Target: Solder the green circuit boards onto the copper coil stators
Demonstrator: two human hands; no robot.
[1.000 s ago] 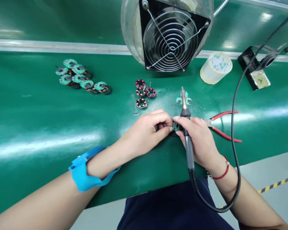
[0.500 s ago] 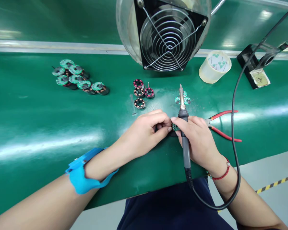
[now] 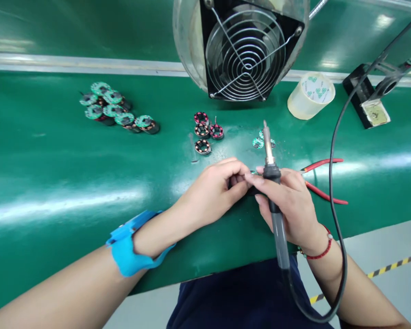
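Note:
My right hand (image 3: 289, 196) is closed around a soldering iron (image 3: 279, 228), its tip pointing up and away from me. Between my two hands sits a small motor part with a green board (image 3: 254, 173), mostly hidden by fingers. My left hand (image 3: 219, 187) is closed, its thumb and index finger pinched at the left side of that part. Beyond my hands lie small green boards (image 3: 258, 143), partly behind the iron's tip. Several loose copper-wound rings (image 3: 202, 146) rest to their left.
Assembled parts with green boards (image 3: 144, 121) cluster at left. Red-handled pliers (image 3: 324, 191) lie right of my right hand. A fan (image 3: 247, 59) overhangs the back, with a tape roll (image 3: 310, 98) and iron stand (image 3: 366, 103) beside it. The iron's black cable (image 3: 332, 183) loops at right.
The soldering iron has tilted, its handle end swinging right. My right fingers have shifted over the part, hiding more of its green board. The whole view has moved slightly.

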